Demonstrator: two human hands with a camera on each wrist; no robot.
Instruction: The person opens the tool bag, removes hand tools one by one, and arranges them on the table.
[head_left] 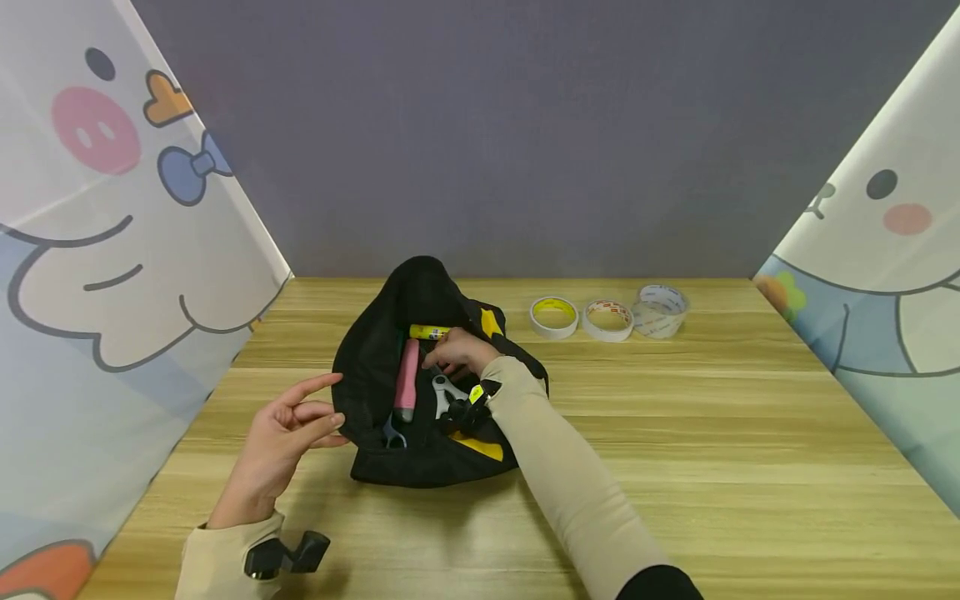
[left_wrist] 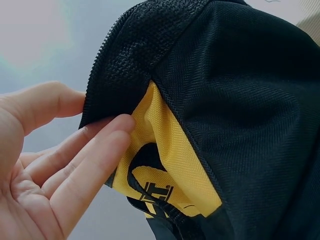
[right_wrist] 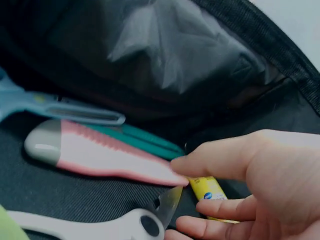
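Clearly, we are partway through sorting the contents of a soft black bag, which sits gaping on the worktop. Inside it we count a pink-handled tool, a yellow tube, a white-handled tool with a metal blade, a light-blue tool and a slim green piece beside the pink handle. Outside, to the right of the bag, three tape rolls stand in a row: a yellow-lined roll, a red-printed roll and a clear roll.

The left hand pinches the bag's rim at its near-left edge. The right hand is down inside, its fingers parted near the blade, the pink handle and the tube, with nothing we can see clasped in them. So we judge the job unfinished, though we cannot tell whether things are going in or coming out
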